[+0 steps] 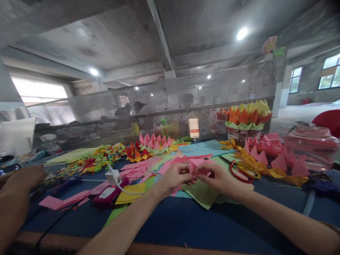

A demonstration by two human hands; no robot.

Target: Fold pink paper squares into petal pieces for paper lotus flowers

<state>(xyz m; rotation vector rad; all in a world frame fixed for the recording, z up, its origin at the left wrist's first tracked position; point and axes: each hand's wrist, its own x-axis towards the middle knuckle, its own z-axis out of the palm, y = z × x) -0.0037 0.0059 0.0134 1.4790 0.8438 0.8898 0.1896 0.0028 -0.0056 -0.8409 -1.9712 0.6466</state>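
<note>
Between my two hands, above the middle of the table, is a small folded piece of pink paper. My left hand pinches its left side with thumb and fingers. On its right side, my right hand grips it the same way. Beneath my hands lie green paper sheets and pink paper strips. Just right of my right hand rest red-handled scissors, whose blades are partly hidden. Behind my hands stands a row of pink pointed folded-paper petals.
At far left reaches another person's hand. A purple power strip with a white charger sits left of my left arm. Small folded pieces form a pile. At right are a layered paper flower and a clear jar. A perforated metal screen stands behind.
</note>
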